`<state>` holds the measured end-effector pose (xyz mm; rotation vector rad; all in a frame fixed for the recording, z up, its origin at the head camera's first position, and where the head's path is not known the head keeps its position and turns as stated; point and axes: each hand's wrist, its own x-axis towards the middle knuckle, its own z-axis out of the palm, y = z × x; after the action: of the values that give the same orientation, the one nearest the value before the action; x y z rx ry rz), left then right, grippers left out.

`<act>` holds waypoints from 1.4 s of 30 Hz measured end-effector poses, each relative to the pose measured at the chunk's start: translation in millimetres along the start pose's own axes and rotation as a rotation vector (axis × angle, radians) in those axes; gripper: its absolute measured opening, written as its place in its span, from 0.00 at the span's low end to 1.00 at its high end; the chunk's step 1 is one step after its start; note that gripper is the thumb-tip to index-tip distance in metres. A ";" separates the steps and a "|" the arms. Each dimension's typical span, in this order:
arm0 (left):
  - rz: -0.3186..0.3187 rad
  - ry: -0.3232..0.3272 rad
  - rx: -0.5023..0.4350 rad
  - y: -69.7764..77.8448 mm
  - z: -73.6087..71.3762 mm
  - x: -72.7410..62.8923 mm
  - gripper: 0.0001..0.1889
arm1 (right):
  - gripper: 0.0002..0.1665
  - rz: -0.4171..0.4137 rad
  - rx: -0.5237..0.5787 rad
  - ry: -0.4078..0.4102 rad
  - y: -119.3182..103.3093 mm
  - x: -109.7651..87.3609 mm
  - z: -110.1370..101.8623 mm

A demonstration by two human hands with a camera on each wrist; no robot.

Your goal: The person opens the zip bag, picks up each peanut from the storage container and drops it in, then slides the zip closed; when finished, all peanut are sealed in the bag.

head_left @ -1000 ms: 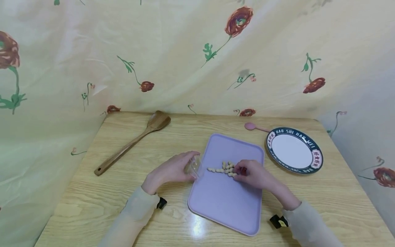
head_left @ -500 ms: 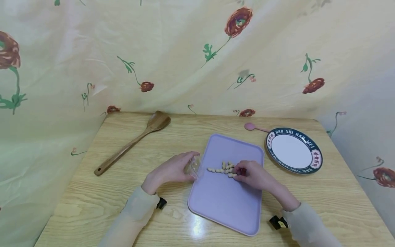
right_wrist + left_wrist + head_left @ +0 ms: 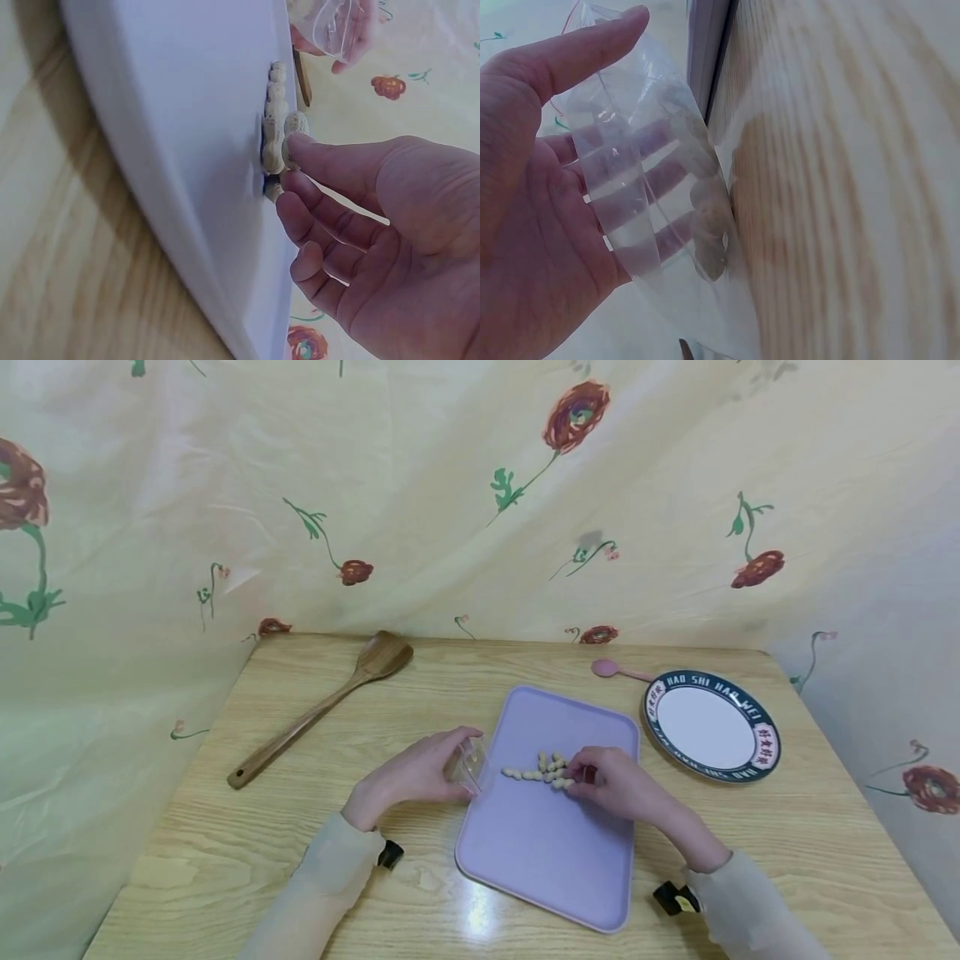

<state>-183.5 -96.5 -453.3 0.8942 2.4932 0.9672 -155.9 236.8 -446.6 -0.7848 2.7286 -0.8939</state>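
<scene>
Fingers of the right hand (image 3: 617, 783): thumb and forefinger together on 1 pale tan, waisted peanut in its shell (image 3: 296, 122), thumb pad over its near end, the other fingers loosely bent. Could not tell whether that nut was fully off the tray.

Key relation, right wrist view: the pinched nut lay just beside the laid-out row of pale tan peanuts (image 3: 274, 127), its long axis roughly parallel to that row. Judged the nut's placing to hang on that alignment.

Head view: row and small cluster sat on the lavender rectangular tray (image 3: 540, 860), immediately left of the right fingertips. Right hand clearly nearer the cluster; the row's far end reached toward the left hand (image 3: 420, 772).

Left fingers and thumb curved around a clear, flexible-looking plastic container (image 3: 468, 767), tilted at the tray's left edge. More peanuts (image 3: 709, 232) showed through its wall, blurred; no count possible.

Well apart from both hands: a brown wooden spatula (image 3: 315, 714) to the left; to the right, a white round plate with a dark lettered rim (image 3: 708, 727), beside a pink spoon (image 3: 606, 668).
</scene>
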 end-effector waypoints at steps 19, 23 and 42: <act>0.022 0.007 -0.028 -2.2 -3.2 0.2 0.42 | 0.06 -0.125 0.042 0.042 -32.4 41.1 -2.7; 0.022 0.014 -0.031 -3.9 -2.5 0.8 0.42 | 0.07 -0.127 0.063 0.044 -45.4 50.1 -0.3; 0.054 0.028 -0.014 -2.3 -2.7 1.4 0.42 | 0.08 -0.173 0.077 -0.014 -67.2 71.0 24.3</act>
<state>-186.9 -98.3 -453.0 0.9543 2.4942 1.0197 -179.8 141.1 -426.1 -1.0196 2.6271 -1.0166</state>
